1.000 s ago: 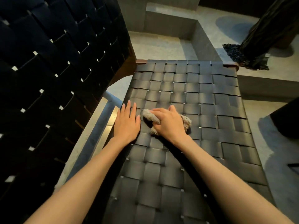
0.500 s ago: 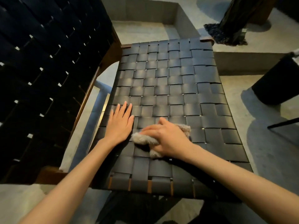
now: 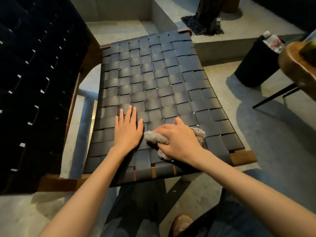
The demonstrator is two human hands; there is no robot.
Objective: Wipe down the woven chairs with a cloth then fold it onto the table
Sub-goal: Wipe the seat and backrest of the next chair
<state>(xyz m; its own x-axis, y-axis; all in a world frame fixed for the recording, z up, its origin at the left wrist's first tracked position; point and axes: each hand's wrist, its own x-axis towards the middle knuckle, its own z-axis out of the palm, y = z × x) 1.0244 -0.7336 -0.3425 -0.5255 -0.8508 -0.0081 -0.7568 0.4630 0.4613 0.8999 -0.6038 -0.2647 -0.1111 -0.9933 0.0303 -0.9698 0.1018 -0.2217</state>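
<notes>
cloth (image 3: 153,138): bunched on woven chair seat (image 3: 153,74), near its front edge | right hand (image 3: 177,142): fingers curled, gripping cloth | left hand (image 3: 127,132): flat, fingers straight, pressing seat beside cloth | handling: likely light, soft, limp; best gathered mid-bunch from above

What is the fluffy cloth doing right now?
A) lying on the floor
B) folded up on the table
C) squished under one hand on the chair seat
C: the right hand grips the fluffy cloth against the woven seat, while the left hand lies flat beside it.
</notes>
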